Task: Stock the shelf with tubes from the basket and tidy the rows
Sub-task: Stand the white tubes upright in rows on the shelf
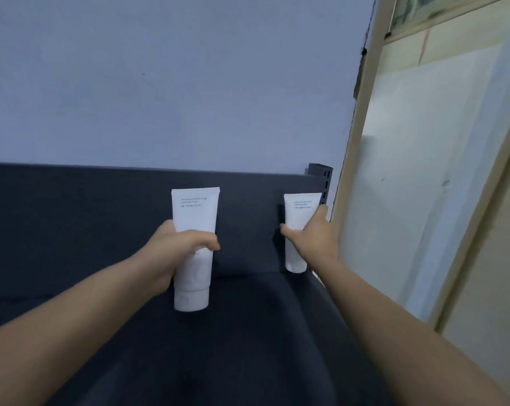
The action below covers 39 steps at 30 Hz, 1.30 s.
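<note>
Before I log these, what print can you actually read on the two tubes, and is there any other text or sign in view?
Tube in the left hand, the left tube: second line reads "Cleansing Foam"; the line above and the one below are too blurred.
Tube in the right hand, the right tube: three small lines near the top and larger letters by the fingers, all too blurred or covered to read.
Shelf and wall: no text.

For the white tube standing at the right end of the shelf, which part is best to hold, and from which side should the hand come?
Grip the right tube around its middle body, coming from the front. It stands upright on its cap against the dark back panel, so the back is closed off. The right hand is already on its front; the left hand holds the other tube.
</note>
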Tool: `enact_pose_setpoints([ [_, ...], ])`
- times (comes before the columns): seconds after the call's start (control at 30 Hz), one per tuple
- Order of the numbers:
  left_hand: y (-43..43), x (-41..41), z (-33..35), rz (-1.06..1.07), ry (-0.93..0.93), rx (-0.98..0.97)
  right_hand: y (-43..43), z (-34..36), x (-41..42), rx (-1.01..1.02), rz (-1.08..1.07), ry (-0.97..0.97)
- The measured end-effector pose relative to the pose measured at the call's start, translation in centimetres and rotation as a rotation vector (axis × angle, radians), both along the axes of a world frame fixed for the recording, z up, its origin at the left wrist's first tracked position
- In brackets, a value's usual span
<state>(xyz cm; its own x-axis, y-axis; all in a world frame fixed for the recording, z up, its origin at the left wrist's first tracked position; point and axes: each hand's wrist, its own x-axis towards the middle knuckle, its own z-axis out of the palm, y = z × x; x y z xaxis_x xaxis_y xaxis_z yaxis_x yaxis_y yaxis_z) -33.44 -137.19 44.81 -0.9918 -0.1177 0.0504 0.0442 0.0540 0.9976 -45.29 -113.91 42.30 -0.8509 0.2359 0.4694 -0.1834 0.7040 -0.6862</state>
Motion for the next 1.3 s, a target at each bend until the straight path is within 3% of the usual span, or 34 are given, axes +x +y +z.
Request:
enact_pose_setpoints([
  [0.3,2.4,-0.4,-1.6,0.113,0.050,-0.012,1.2,-3.6,-1.2,0.000,0.099,-0.066],
  [0.5,2.8,-0.9,-4.2,0.038,-0.035,-0.084,1.6,-4.5,-1.9,-0.061,0.177,-0.089],
  [0.63,4.6,-1.2,-4.5,0.000,-0.091,-0.081,2.0,-4.3,-1.1,-0.236,0.228,-0.074],
  [0.87,9.6,-3.3,-2.2,-0.097,0.090,-0.091,4.7,-1.3,0.7,-0.220,0.195,0.079],
  [0.93,11.5,-4.0,-1.4,-0.098,0.157,-0.066,5.5,-0.4,1.2,-0.295,0.235,0.082],
  [1.07,14.9,-5.2,-0.9,-0.089,0.233,-0.094,6.9,1.2,2.7,-0.571,0.401,-0.055],
  [1.3,17.7,-7.1,-5.4,-0.057,0.226,-0.108,7.8,-0.7,3.2,-0.562,0.538,-0.341],
])
